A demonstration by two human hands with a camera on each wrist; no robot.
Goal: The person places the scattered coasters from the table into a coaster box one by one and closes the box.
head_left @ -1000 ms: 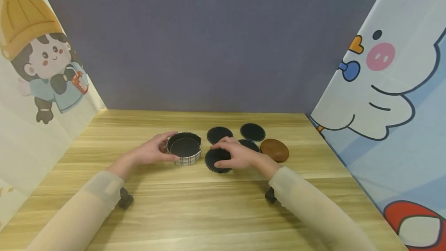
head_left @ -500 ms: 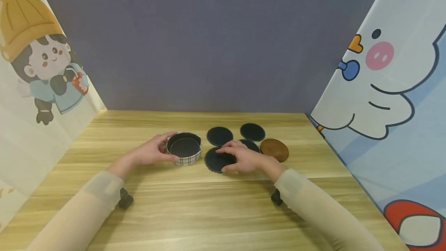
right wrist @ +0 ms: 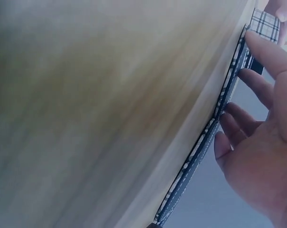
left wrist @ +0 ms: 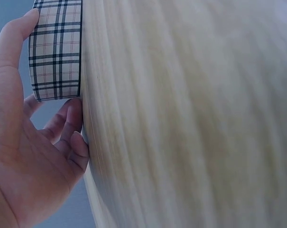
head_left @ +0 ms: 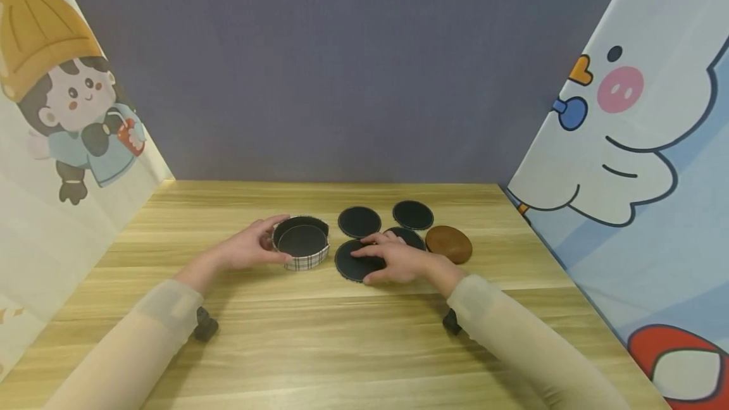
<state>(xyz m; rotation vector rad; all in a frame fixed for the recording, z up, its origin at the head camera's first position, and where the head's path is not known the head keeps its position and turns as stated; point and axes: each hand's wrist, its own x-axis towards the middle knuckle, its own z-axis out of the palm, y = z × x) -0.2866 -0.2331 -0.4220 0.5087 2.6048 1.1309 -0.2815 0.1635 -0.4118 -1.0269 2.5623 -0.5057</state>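
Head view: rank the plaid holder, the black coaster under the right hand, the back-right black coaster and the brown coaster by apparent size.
1. Plaid holder, widest and the only tall one.
2. Black coaster under the right hand, partly covered, nearly as wide.
3. Brown coaster and back-right black coaster: too alike to rank, and the black one lies farther from the camera.

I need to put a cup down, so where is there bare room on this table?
The table is bare between the two sleeves, left of the left hand, and behind the plaid holder. It is crowded from the holder rightwards: black coasters, the right hand, the brown coaster.
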